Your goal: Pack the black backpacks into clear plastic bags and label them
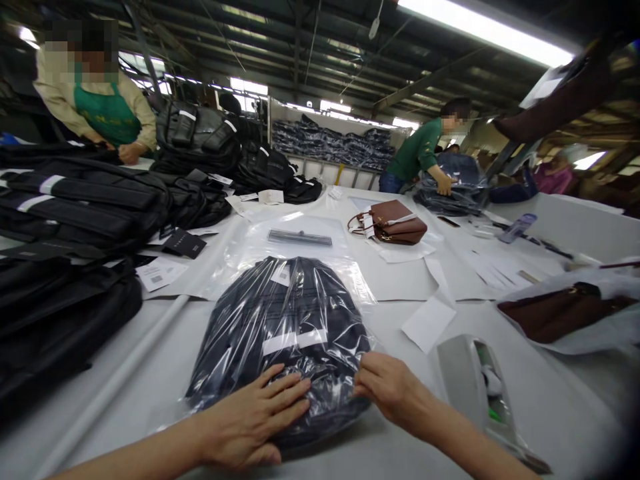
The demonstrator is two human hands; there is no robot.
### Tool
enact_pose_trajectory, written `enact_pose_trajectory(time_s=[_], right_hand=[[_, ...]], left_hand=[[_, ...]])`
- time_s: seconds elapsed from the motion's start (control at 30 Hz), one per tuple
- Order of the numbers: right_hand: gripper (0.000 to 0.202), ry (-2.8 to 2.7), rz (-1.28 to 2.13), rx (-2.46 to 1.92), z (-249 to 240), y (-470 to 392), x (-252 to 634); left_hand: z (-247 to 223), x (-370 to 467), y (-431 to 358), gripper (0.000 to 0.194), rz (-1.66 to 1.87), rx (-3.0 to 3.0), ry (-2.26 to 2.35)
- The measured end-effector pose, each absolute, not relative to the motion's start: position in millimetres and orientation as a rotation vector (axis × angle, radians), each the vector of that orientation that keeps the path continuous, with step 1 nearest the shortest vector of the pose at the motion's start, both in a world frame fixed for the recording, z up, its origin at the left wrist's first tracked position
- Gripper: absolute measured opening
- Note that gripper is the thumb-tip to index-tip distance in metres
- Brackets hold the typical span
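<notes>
Pressing flat, the left hand [250, 420] holds the bagged backpack [283, 333]; right hand [393, 390] pinches its plastic edge.

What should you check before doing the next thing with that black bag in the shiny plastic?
1. Left hand flat on the black backpack in the clear plastic bag: ok.
2. Right hand fingers pinching the plastic at the bag's near right edge: ok.
3. Backpack fully inside the plastic: cannot tell, the near end is hidden by the hands.
4. White table bare right beside the bag: ok.
5. Grey tape dispenser lying apart from the right hand: ok.
</notes>
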State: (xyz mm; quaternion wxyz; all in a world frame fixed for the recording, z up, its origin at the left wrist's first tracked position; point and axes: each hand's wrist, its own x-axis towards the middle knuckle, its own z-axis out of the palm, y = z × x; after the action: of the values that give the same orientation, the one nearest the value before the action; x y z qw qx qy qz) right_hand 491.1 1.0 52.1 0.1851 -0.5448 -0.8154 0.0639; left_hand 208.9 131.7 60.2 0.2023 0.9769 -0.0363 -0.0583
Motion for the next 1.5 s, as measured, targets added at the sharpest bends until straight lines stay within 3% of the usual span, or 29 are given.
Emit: enact_pose_trajectory(time_s=[0.17,0.3,0.6,1.03,1.17,1.27,1.5], right_hand=[[0.023,-2.075,0.400,-1.534,42,15,494],[0.021,-1.913,0.465,-1.709,21,26,492],[0.025,-2.100,0.136,-1.765,8,33,487],[0.016,-1.746,0.478,-1.754,0,43,493],[0.015,-1.693,0.467,-1.791,0,45,492],[0.033,-1.707,0.442,-1.795,2,48,497],[0.035,-1.895,0.283,-1.667,-1,57,512]], left_hand=[[51,205,133,0.075,-0.149,2.783,-0.060],[44,202,135,0.067,-0.164,2.859,-0.121],[57,210,130,0.071,-0.350,2.853,-0.069],[58,215,133,0.052,-0.268,2.814,0.035],[57,221,130,0.065,-0.201,2.900,0.049],[57,224,128,0.073,-0.278,2.933,0.048],[63,226,126,0.078,-0.435,2.877,0.144]])
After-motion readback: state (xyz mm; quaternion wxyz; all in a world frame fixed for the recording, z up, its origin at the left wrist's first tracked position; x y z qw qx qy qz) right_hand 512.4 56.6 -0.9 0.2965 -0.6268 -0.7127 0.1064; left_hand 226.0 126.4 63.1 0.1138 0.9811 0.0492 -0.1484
